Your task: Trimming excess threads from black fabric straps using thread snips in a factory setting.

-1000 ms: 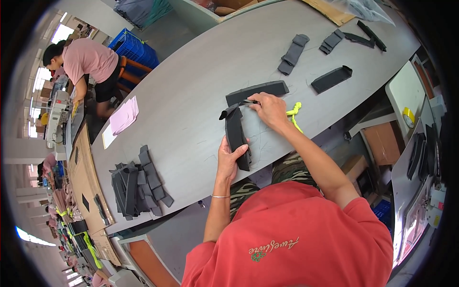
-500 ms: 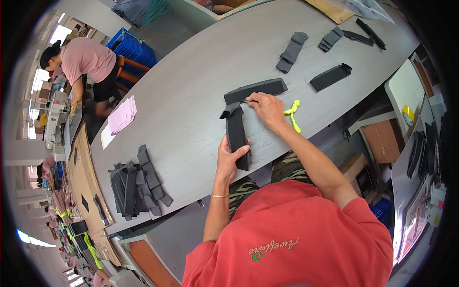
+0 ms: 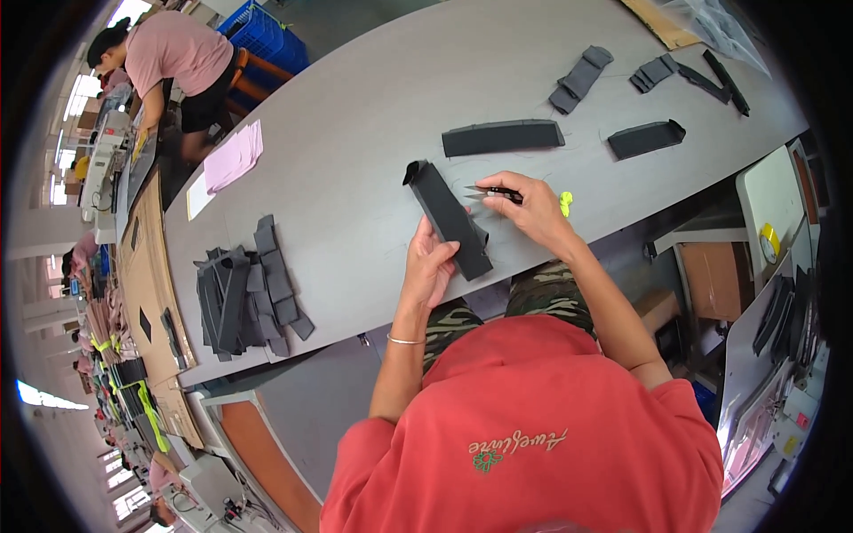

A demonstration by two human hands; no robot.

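Observation:
My left hand (image 3: 433, 266) grips a long black folded fabric strip (image 3: 444, 213) near its lower end, thumb on top, tilted above the table's near edge. In my right hand (image 3: 536, 213) is a pair of thread snips (image 3: 499, 193), with the blades pointing left toward the strip but apart from it. Just beyond both hands, another black strip (image 3: 504, 139) lies flat. A bright yellow knotted band (image 3: 566, 203) is partly hidden behind my right hand.
A pile of dark strips (image 3: 233, 302) lies on the left of the grey table (image 3: 355, 160), with pink sheets (image 3: 234, 158) beyond it. Several dark pieces (image 3: 646, 139) are scattered at the right. A person (image 3: 178, 58) bends over a workplace at the far left.
The strip has turned in my left hand, its top end swinging left. My right hand has drawn back to the right, away from the strip, and the snips now show clearly.

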